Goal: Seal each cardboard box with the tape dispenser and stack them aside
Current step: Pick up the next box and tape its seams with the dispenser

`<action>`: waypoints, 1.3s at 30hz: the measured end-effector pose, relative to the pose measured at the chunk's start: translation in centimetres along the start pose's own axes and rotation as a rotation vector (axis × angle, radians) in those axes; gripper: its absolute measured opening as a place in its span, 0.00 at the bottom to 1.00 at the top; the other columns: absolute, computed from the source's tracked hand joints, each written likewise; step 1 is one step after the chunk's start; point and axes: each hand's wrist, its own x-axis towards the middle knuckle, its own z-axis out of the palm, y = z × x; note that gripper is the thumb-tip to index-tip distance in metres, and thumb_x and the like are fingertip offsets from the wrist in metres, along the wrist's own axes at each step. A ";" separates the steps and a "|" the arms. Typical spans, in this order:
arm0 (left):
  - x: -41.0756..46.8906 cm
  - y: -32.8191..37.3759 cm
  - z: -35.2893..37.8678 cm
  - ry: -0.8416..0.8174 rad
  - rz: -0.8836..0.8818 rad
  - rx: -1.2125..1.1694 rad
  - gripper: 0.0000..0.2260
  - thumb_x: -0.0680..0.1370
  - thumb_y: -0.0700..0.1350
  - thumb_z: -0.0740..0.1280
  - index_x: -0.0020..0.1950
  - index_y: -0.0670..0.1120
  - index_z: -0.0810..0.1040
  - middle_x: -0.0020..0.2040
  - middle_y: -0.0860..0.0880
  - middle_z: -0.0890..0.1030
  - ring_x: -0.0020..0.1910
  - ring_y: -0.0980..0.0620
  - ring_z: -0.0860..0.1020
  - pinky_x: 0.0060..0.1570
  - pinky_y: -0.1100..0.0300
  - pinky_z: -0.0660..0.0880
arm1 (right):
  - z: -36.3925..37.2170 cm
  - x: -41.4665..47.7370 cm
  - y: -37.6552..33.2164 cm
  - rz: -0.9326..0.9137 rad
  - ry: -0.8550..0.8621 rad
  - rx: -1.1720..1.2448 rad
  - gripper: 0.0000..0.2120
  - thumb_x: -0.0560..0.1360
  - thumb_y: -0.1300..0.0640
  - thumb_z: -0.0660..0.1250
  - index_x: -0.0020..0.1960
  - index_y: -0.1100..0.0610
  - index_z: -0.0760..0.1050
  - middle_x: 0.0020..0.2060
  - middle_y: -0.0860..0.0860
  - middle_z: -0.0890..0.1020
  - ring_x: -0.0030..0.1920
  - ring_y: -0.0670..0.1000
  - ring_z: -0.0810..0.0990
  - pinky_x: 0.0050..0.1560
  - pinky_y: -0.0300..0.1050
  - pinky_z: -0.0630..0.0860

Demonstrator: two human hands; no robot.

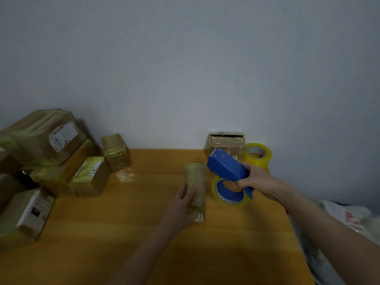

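Pale grey wall (185, 68) backs an orange wooden tabletop (133, 233). I see the left hand (181, 204) with its fingers (185, 190) laid almost straight on a slim tape-glossed cardboard box (198, 179), steadying it rather than gripping it. Just right of them, the right hand (255, 179) has its fingers (240, 184) clamped on a blue plastic tape dispenser (226, 167), which sits beside the box, not on it.

My worry is that the glossy box could skid under that flat palm once tape pulls, or that the strip lands crooked.

Counting: one dispenser. Two rolls, a yellowish clear roll (230, 197) loaded in it and a spare yellow tape roll (258, 155) beyond the right fingers. Boxes: one under the left fingers, one squat brown cardboard box (226, 144) by the wall, and at least five in the heap of wrapped cardboard boxes (61, 161) far left.
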 end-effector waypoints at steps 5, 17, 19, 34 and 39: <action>0.8 1.9 -2.8 0.330 -0.093 -0.286 0.27 0.77 0.52 0.67 0.75 0.52 0.63 0.77 0.53 0.55 0.67 0.56 0.66 0.62 0.57 0.71 | -0.5 -0.7 0.6 -0.073 -0.063 0.045 0.29 0.64 0.69 0.76 0.59 0.47 0.75 0.53 0.50 0.82 0.51 0.49 0.82 0.48 0.45 0.81; 1.8 6.0 -6.6 0.015 -0.409 -1.241 0.08 0.78 0.48 0.67 0.47 0.43 0.79 0.40 0.48 0.82 0.37 0.54 0.79 0.37 0.61 0.76 | 1.3 -1.9 0.6 -0.112 -0.196 -0.057 0.32 0.65 0.69 0.75 0.63 0.45 0.73 0.56 0.50 0.79 0.55 0.50 0.80 0.57 0.50 0.79; 1.3 5.5 -6.4 -0.006 -0.413 -1.246 0.07 0.79 0.46 0.66 0.47 0.42 0.80 0.39 0.48 0.81 0.36 0.54 0.79 0.36 0.62 0.76 | 1.2 -2.0 0.9 -0.098 -0.197 -0.078 0.32 0.65 0.69 0.75 0.63 0.46 0.73 0.57 0.50 0.79 0.55 0.50 0.80 0.59 0.52 0.78; 0.7 4.2 -6.7 0.103 -0.498 -1.031 0.08 0.77 0.47 0.68 0.40 0.45 0.80 0.34 0.50 0.81 0.33 0.56 0.78 0.33 0.64 0.76 | 1.3 -1.4 -0.7 -0.245 -0.192 -0.353 0.29 0.65 0.57 0.80 0.60 0.44 0.72 0.54 0.45 0.78 0.51 0.43 0.79 0.48 0.37 0.76; 0.2 3.5 -6.5 0.170 -0.471 -0.938 0.07 0.77 0.43 0.68 0.40 0.46 0.80 0.34 0.49 0.80 0.31 0.58 0.77 0.28 0.68 0.73 | 2.0 -1.4 -1.1 -0.311 -0.143 -0.541 0.30 0.65 0.53 0.79 0.59 0.40 0.68 0.52 0.41 0.77 0.51 0.43 0.78 0.48 0.39 0.77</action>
